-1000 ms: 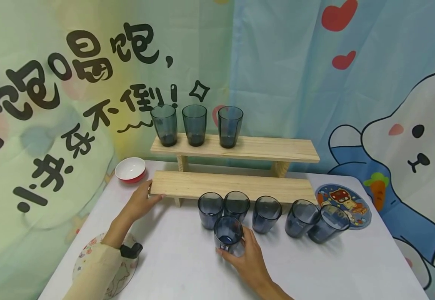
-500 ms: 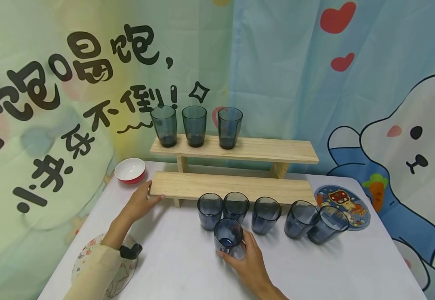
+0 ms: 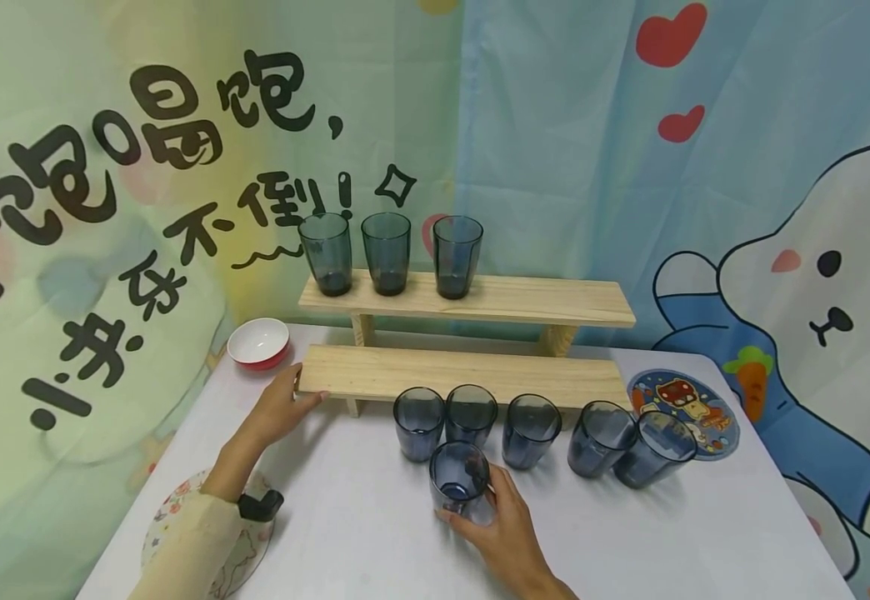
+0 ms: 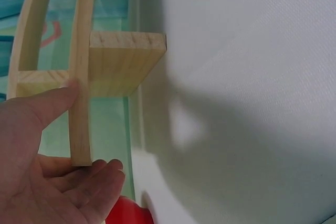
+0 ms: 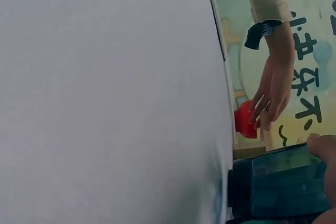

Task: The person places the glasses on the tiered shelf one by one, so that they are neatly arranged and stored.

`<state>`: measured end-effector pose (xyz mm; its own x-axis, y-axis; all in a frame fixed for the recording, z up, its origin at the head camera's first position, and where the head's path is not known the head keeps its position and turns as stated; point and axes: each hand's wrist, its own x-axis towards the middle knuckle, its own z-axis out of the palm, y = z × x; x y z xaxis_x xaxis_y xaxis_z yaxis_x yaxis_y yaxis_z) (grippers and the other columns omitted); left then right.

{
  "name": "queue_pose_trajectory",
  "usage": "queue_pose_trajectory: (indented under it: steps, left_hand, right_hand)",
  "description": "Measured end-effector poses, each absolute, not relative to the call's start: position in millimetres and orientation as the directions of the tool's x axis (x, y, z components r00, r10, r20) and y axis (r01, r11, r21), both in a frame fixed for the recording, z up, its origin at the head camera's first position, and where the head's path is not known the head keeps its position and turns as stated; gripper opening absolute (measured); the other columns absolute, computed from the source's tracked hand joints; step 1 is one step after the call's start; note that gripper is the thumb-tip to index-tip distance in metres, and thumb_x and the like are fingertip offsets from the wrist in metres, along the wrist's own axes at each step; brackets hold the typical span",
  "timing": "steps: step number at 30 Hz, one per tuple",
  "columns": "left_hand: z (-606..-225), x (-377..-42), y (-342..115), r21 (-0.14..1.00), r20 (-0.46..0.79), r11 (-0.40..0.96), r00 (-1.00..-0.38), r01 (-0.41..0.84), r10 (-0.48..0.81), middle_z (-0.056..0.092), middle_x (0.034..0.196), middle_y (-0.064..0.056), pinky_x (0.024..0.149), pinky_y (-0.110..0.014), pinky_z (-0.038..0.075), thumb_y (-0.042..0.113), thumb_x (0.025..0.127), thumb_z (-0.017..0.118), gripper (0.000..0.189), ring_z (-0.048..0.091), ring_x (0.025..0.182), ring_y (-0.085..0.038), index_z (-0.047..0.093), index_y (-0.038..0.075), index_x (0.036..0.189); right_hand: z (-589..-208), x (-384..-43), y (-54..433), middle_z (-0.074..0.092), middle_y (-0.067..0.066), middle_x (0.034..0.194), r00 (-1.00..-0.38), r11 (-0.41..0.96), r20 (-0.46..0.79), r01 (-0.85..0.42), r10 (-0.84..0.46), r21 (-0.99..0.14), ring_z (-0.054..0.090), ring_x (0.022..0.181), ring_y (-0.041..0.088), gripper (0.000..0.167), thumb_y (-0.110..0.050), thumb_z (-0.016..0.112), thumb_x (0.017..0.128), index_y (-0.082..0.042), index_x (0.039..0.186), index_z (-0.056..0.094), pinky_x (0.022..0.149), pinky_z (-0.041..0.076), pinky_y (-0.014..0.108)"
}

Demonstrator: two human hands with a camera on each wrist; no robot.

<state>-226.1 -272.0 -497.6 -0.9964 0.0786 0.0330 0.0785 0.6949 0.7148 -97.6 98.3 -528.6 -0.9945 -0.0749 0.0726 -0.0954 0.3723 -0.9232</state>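
Note:
My right hand (image 3: 510,533) grips a blue-tinted drinking glass (image 3: 456,492), thumb on the near side and fingers round its right. In the right wrist view this tumbler (image 5: 283,184) has its base close by the white tabletop. My left hand (image 3: 281,406) holds the left end of the lower board of a two-tier wooden shelf (image 3: 405,372); in the left wrist view the thumb (image 4: 55,103) presses one face while fingers curl around the end. Just beyond the held tumbler stand two more glasses (image 3: 417,425), with others (image 3: 531,432) to the right, the rightmost tilted.
Three matching glasses (image 3: 390,254) stand on the upper tier (image 3: 540,298), toward its left. A red-and-white bowl (image 3: 258,343) sits left of the shelf. At the right lies a round patterned mat (image 3: 720,433); another round mat (image 3: 243,554) is partly under the left forearm. Printed curtains hang behind.
The glass in my right hand has shifted slightly toward me, away from the two glasses beyond it. My left hand keeps its hold on the shelf.

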Motion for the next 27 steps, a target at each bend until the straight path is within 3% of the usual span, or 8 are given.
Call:
queue_pose_trajectory:
  steps: [9, 15, 27]
  left_hand:
    - [-495, -225, -273, 0.716, 0.012, 0.696, -0.998, 0.057, 0.069, 0.042, 0.158, -0.035, 0.122, -0.064, 0.032, 0.024, 0.103, 0.070, 0.074, 0.039, 0.149, -0.050, 0.033, -0.013, 0.156]
    - [-493, -224, -274, 0.694, 0.015, 0.717, -0.997, 0.064, 0.075, 0.043, 0.156, -0.037, 0.121, -0.065, 0.032, 0.026, 0.103, 0.070, 0.074, 0.039, 0.148, -0.052, 0.035, -0.015, 0.155]
    - [-497, -228, -273, 0.702, 0.028, 0.708, -0.996, 0.082, 0.088, 0.044, 0.155, -0.036, 0.122, -0.064, 0.032, 0.024, 0.103, 0.071, 0.073, 0.041, 0.147, -0.051, 0.036, -0.015, 0.154]
  right_hand:
    - [-483, -96, 110, 0.061, 0.004, 0.136, -0.993, 0.371, 0.051, -0.087, -0.106, -0.924, 0.059, 0.135, 0.027, 0.076, -0.019, 0.095, 0.079, -0.012, 0.144, 0.058, 0.114, 0.048, 0.037]
    - [-440, -105, 125, 0.060, 0.006, 0.140, -0.979, 0.370, 0.117, -0.171, -0.164, -0.913, 0.058, 0.136, 0.025, 0.076, -0.020, 0.095, 0.080, -0.014, 0.145, 0.057, 0.114, 0.048, 0.038]
    - [-373, -167, 155, 0.053, 0.010, 0.150, -0.928, 0.395, 0.323, -0.372, -0.186, -0.840, 0.053, 0.143, 0.031, 0.069, -0.021, 0.087, 0.090, -0.009, 0.148, 0.052, 0.120, 0.042, 0.036]
